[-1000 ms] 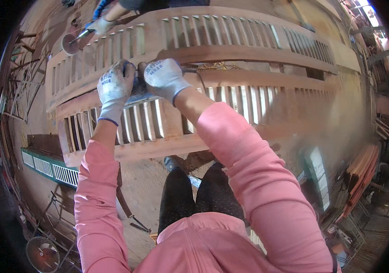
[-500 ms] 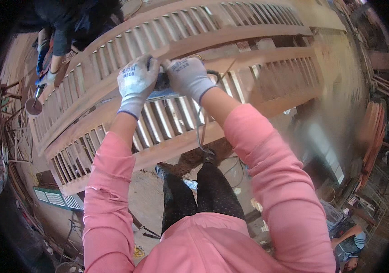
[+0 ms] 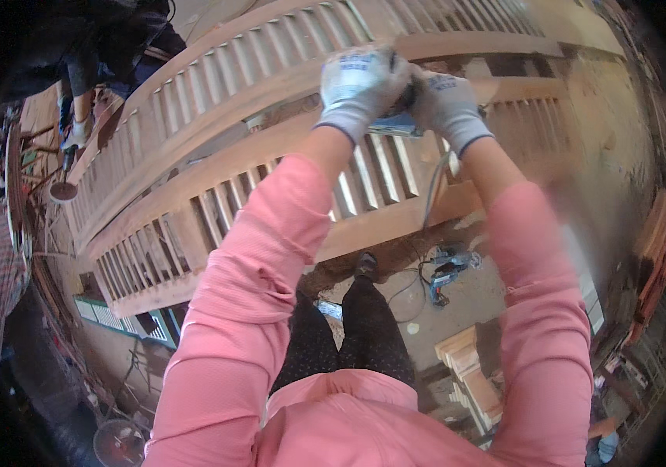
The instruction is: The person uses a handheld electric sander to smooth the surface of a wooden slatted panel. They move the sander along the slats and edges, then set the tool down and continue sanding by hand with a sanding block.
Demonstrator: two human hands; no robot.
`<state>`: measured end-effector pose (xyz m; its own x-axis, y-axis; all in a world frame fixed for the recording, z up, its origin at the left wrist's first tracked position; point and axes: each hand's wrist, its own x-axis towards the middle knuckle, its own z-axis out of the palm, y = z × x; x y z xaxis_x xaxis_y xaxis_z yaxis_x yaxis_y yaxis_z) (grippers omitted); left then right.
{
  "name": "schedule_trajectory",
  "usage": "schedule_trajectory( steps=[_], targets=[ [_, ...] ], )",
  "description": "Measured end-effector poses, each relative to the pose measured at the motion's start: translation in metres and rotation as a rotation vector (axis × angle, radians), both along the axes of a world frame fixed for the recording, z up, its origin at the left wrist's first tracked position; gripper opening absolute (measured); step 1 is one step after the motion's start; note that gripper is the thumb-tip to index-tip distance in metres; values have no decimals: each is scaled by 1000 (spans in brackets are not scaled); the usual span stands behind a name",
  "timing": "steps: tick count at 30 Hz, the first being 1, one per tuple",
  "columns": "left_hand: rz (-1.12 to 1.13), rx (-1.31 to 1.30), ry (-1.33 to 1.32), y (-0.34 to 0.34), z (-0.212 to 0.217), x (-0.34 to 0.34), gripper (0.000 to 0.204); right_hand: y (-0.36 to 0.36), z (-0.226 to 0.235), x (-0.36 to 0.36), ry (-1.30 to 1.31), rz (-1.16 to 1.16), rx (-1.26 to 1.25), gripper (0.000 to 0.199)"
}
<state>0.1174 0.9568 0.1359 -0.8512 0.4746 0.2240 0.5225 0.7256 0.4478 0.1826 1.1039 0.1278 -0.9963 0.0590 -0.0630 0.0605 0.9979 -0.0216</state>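
My left hand (image 3: 356,84), in a white knit glove, is closed over the top of a corded power tool (image 3: 404,101). My right hand (image 3: 446,105), gloved alike, grips its right side. Only a dark body and a blue lower part of the tool show between the gloves. It is over the far rail of the nearer louvred wooden panel (image 3: 364,233), beside the gap to a second louvred panel (image 3: 201,140). A cable (image 3: 432,191) hangs from below my right wrist over the near rail.
At the upper left a co-worker's gloved hand (image 3: 78,132) holds a tool with a round disc (image 3: 63,191). Another power tool (image 3: 443,282) lies on the floor near my feet, by stacked wood pieces (image 3: 469,370). A green-edged louvred frame (image 3: 127,319) lies at the left.
Both my hands have moved right along the panels with the power tool. The floor tool and stacked wood now show more fully. The co-worker's hand and disc have shifted slightly in view.
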Motion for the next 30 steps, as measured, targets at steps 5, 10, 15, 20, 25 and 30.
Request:
schedule_trajectory(
  steps=[5,10,15,20,25,30],
  targets=[
    [43,-11,-97,-49,8,-2,46,-44,-1,-14,-43,51,32,27],
    [114,-4,-112,-139,10,-11,47,-130,6,-31,-80,116,51,24],
    [153,-29,-150,-231,14,-15,46,-216,3,-45,-33,200,68,21],
    [213,30,-91,-327,9,-17,45,-304,-1,-57,43,315,37,22],
    [285,4,-134,-427,16,-17,44,-404,6,-68,2,365,11,23],
    [429,-79,-146,-529,12,-18,48,-503,5,-80,97,522,-77,25]
  ],
)
